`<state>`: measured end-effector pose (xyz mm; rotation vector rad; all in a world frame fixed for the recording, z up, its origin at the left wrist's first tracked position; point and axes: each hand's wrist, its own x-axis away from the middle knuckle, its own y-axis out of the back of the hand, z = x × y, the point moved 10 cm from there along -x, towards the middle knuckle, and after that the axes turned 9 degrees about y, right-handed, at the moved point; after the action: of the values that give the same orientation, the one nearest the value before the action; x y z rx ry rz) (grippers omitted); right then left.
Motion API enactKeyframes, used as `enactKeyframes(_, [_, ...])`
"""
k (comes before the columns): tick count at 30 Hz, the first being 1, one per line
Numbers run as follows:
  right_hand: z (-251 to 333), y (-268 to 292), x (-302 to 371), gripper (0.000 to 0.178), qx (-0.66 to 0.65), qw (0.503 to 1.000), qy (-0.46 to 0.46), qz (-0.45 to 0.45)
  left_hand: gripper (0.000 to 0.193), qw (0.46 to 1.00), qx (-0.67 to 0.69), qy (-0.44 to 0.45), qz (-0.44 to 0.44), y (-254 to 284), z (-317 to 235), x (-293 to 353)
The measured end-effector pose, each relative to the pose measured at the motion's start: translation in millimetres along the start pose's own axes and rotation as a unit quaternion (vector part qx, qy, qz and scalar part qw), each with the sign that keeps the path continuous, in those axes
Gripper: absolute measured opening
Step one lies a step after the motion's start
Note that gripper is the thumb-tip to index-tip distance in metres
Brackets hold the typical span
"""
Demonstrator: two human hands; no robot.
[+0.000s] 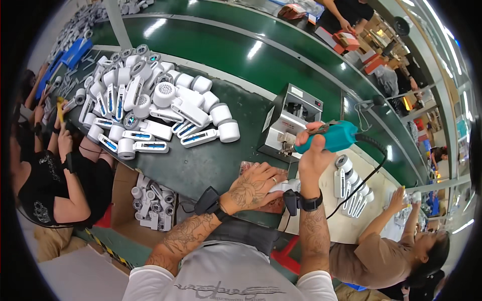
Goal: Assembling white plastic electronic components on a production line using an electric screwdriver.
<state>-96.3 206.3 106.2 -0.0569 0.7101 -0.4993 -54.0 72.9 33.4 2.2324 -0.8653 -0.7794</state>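
Observation:
My right hand (316, 153) grips a teal electric screwdriver (337, 137), its black cable curving off to the right. The driver's front end points left, at the face of a small grey metal machine, likely a screw feeder (276, 135). Below it, my left hand (255, 186) holds a white handheld fan (287, 186) down on a reddish mat (273, 205) at the bench edge. Its palm and fingers cover much of that fan. A large pile of white handheld fans (163, 95), many with open handles showing blue inside, lies ahead and to the left.
Several more fans (351, 183) lie in a row on a pale board (329, 210) at right. A cardboard box (125, 200) of fans stands below left. Beyond the bench runs a green conveyor (226, 40). Co-workers sit at left (70, 185) and right (386, 256).

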Motion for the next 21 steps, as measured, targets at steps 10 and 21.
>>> enactKeyframes(10, [-10,0,11,0.041,-0.008,1.0,-0.003,0.013,0.036,1.0,0.005,-0.01,-0.01,3,-8,1])
enactKeyframes(21, [28,37,49,0.072,0.029,0.995,-0.094,-0.029,0.035,1.0,0.01,-0.011,-0.028,6,-6,-3])
